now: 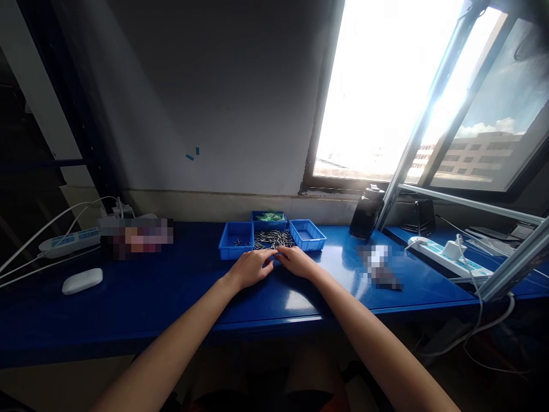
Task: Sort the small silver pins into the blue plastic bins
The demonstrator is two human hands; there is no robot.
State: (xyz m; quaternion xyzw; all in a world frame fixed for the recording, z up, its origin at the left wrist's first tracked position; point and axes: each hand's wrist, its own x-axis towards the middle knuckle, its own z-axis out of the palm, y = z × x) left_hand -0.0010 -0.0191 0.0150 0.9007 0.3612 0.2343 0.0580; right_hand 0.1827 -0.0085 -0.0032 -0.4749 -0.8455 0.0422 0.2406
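Observation:
A heap of small dark metal pins [272,237] lies on the blue bench [171,286] between two blue trays. My left hand [252,267] and my right hand [297,261] rest side by side at the heap's near edge, fingertips meeting over the pins. Both hands have curled, pinched fingers; what they hold is too small to make out. The left blue tray [237,240] holds a few pins. The right blue tray [307,235] looks nearly bare. A third blue tray [269,218] with green contents sits behind the heap.
A dark bottle [366,213] stands right of the trays by an aluminium frame post [412,143]. A white power strip [446,254] with cables lies at the right. At the left lie another power strip [68,241] and a white mouse [82,280].

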